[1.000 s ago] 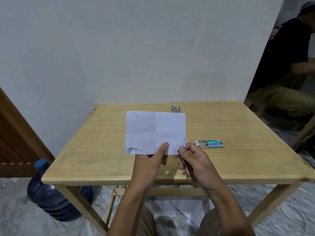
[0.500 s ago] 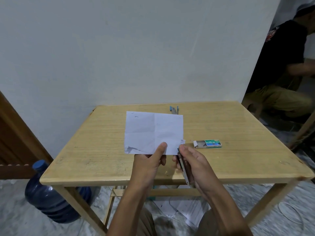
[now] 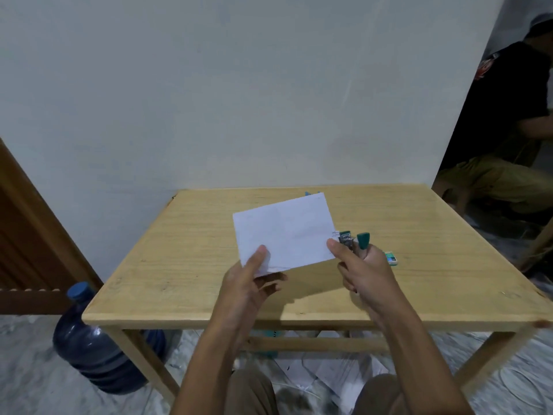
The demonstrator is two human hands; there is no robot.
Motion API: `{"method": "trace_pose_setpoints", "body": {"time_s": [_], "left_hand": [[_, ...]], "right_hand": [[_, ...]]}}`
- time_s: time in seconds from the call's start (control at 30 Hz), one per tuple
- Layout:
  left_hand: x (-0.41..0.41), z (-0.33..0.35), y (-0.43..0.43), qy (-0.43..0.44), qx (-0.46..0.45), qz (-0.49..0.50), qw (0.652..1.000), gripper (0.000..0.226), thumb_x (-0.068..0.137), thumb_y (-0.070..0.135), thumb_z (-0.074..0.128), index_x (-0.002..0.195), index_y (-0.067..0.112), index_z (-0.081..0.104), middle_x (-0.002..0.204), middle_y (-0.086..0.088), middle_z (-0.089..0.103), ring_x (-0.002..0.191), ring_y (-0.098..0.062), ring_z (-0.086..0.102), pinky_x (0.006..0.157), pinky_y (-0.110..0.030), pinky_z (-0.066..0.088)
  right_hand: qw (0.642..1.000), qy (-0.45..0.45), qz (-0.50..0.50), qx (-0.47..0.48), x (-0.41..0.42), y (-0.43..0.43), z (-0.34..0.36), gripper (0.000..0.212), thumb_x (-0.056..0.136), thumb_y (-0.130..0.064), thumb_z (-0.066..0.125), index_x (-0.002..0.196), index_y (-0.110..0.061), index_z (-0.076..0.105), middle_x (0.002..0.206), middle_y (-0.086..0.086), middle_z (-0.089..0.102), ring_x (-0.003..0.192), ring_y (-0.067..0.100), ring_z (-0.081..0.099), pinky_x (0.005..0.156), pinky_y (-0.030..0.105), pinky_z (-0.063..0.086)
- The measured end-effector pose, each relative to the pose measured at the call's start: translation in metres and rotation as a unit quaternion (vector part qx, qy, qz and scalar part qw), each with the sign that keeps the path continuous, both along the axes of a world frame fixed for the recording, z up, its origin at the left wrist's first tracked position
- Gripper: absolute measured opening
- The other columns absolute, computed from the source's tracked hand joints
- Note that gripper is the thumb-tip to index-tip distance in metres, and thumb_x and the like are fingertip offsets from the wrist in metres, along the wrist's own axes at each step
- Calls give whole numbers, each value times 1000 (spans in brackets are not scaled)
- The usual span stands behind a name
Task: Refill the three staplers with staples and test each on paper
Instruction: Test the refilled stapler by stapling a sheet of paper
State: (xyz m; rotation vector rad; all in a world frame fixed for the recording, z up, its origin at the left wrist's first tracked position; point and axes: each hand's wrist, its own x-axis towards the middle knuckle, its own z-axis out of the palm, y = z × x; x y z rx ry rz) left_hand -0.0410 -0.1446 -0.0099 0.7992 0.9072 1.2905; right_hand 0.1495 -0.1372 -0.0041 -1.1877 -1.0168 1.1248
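My left hand point(image 3: 254, 280) pinches the near left corner of a creased white sheet of paper point(image 3: 284, 232), lifted and tilted above the wooden table point(image 3: 179, 265). My right hand point(image 3: 365, 274) grips a small green stapler point(image 3: 354, 239) whose jaws stand apart beside the sheet's right edge, where small staple marks show. A green staple box point(image 3: 390, 257) lies on the table, partly hidden behind my right hand. Blue-green tips of other staplers point(image 3: 309, 193) peek out behind the paper's far edge.
A blue water jug point(image 3: 92, 345) stands on the floor by the table's left leg. A wooden door point(image 3: 27, 235) is at the left. A person in a black shirt point(image 3: 514, 130) sits at the right. Papers litter the floor under the table.
The paper has been lifted off the table and turned clockwise. My right hand moved right and raised the stapler, whose green jaws now show at the sheet's right edge.
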Motion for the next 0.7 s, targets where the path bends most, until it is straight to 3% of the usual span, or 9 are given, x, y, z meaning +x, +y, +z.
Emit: {"method": "trace_pose_setpoints", "body": {"time_s": [0.1, 0.27, 0.4, 0.57, 0.7], "left_hand": [[-34, 1, 11, 27, 2, -21, 999, 42, 84, 33, 69, 116, 8, 66, 113, -15, 72, 94, -28, 66, 90, -46, 48], [-49, 4, 22, 194, 41, -47, 979, 27, 90, 15, 67, 117, 15, 62, 100, -12, 76, 88, -25, 72, 76, -36, 57], [-53, 1, 50, 170, 41, 97, 980, 29, 91, 14, 66, 119, 15, 59, 105, -10, 73, 90, -27, 72, 66, -34, 58], [-75, -9, 108, 232, 2, 294, 927, 26, 92, 16, 58, 115, 26, 53, 109, -7, 61, 75, -20, 64, 66, -35, 55], [-87, -22, 151, 317, 8, 326, 891, 31, 94, 11, 51, 123, 19, 53, 122, -6, 57, 95, -25, 57, 76, -32, 46]], "right_hand": [[997, -53, 51, -3, 21, 11, 11, 26, 90, -22, 68, 74, -16, 48, 50, -6, 24, 44, 12, 20, 40, 23, 19], [983, -150, 106, -17, 19, 24, 28, 30, 91, -26, 67, 64, -25, 56, 52, -5, 28, 46, 12, 23, 47, 26, 23], [986, -161, -9, -37, 3, 33, 31, 29, 91, -42, 64, 81, -15, 64, 51, -7, 31, 44, 10, 28, 44, 22, 26], [985, -154, -22, -70, -1, 30, 20, 35, 89, -44, 65, 86, -10, 63, 53, -4, 34, 50, 13, 32, 48, 25, 30], [984, -160, -9, -83, -5, 31, 10, 43, 90, -44, 64, 94, -1, 63, 56, -1, 36, 53, 13, 33, 50, 27, 31]]}}
